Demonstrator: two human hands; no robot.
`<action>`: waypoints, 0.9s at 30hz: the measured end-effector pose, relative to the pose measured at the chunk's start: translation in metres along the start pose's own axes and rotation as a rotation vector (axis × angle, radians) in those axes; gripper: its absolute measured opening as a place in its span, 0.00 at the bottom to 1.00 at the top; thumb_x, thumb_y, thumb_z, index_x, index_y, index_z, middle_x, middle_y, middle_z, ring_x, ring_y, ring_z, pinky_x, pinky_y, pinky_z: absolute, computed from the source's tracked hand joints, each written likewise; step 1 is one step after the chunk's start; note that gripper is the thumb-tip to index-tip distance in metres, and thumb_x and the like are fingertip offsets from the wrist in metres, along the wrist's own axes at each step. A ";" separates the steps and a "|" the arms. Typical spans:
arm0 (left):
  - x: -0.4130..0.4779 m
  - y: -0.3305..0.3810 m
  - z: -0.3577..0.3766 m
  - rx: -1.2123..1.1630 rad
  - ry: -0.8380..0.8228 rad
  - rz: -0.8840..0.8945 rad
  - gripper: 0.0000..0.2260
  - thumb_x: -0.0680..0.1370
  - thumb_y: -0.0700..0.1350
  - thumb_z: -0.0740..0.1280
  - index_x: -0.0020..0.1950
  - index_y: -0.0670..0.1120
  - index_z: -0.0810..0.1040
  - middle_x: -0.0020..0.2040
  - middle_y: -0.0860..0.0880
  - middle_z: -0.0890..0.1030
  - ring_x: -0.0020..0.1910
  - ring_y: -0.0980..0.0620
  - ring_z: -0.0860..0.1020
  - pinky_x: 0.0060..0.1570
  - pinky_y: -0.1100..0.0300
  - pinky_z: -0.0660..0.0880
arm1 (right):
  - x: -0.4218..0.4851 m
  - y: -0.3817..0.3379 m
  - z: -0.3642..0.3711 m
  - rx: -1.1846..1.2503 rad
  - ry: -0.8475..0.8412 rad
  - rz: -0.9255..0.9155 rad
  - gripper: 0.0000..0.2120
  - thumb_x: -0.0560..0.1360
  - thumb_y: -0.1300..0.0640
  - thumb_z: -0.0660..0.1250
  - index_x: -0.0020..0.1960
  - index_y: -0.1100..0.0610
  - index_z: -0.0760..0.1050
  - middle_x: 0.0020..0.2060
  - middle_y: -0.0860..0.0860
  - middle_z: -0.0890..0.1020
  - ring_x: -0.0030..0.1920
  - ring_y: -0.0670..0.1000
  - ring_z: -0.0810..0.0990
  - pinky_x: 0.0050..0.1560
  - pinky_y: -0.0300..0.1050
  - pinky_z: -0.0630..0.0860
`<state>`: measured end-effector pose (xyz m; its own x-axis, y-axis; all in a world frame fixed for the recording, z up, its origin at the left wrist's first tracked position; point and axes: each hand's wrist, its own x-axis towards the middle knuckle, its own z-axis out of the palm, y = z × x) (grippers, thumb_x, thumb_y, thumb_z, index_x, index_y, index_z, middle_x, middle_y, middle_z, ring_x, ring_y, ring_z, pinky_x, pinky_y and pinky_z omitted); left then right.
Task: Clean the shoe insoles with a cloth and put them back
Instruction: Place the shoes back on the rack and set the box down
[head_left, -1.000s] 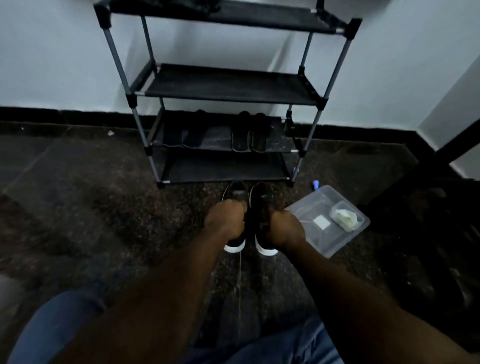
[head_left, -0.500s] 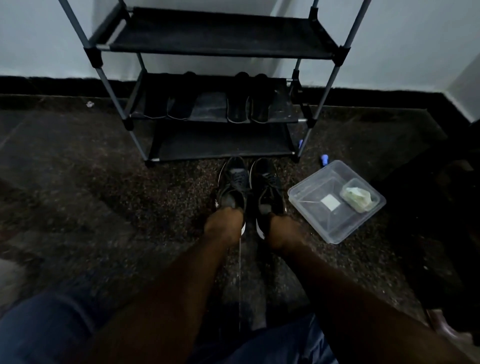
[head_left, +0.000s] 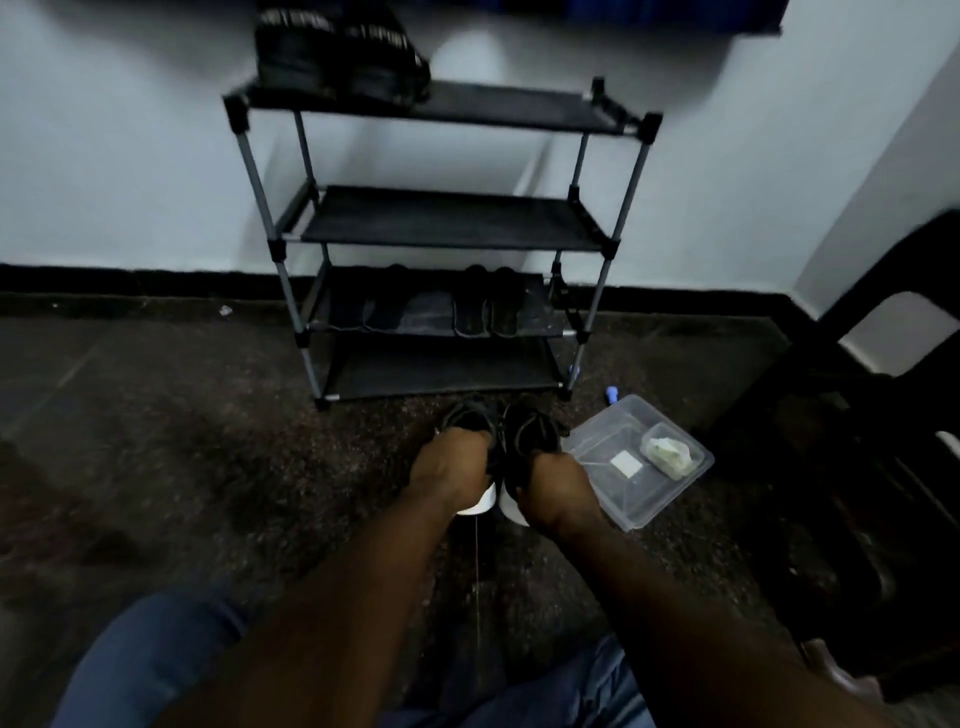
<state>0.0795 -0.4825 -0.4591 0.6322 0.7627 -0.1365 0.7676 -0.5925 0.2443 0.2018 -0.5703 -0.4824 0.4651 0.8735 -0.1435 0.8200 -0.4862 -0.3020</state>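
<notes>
Nearest you, blue trousers frame your two bare forearms. Your left hand curls its fingers over the collar of the left black lace-up shoe. Your right hand grasps the collar of the matching right shoe the same way. Each shoe shows a white sole at the heel. The two shoes sit side by side, touching, over the dark speckled stone floor, toes toward the rack. You cannot tell whether they rest on the floor, and the insoles are hidden. Just right of the shoes lies one clear rectangular plastic container. It holds one white square label with no legible writing and one small clear tub of pale greenish material. Beyond it, one small blue object lies on the floor. A dark chair stands at far right. Farther on stands one four-tier shoe rack of grey metal tubes and black fabric shelves. Its third tier carries one pair of dark slippers and a second, indistinct dark pair. The top tier carries black footwear with white lettering too blurred to read.
</notes>
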 end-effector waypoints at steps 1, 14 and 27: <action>-0.007 0.004 -0.012 0.015 0.037 0.011 0.13 0.79 0.50 0.69 0.63 0.50 0.78 0.61 0.44 0.81 0.59 0.40 0.79 0.56 0.48 0.79 | -0.005 -0.005 -0.009 -0.012 0.031 -0.010 0.17 0.78 0.50 0.68 0.63 0.57 0.79 0.57 0.59 0.83 0.56 0.61 0.81 0.55 0.50 0.77; -0.153 0.058 -0.227 0.075 0.527 0.161 0.12 0.76 0.48 0.71 0.60 0.51 0.81 0.58 0.43 0.82 0.57 0.38 0.80 0.52 0.50 0.79 | -0.130 -0.086 -0.228 -0.084 0.499 -0.160 0.14 0.76 0.52 0.70 0.58 0.58 0.80 0.54 0.62 0.83 0.54 0.65 0.82 0.51 0.50 0.78; -0.220 0.063 -0.292 0.022 0.657 0.233 0.11 0.72 0.44 0.75 0.54 0.51 0.83 0.51 0.47 0.83 0.49 0.44 0.80 0.47 0.52 0.80 | -0.196 -0.119 -0.301 -0.107 0.647 -0.225 0.12 0.76 0.50 0.71 0.54 0.57 0.82 0.44 0.56 0.81 0.40 0.54 0.74 0.41 0.44 0.71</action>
<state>-0.0421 -0.6121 -0.1334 0.5908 0.6099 0.5282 0.6264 -0.7593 0.1760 0.1135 -0.6904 -0.1343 0.3582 0.7801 0.5130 0.9327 -0.3239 -0.1588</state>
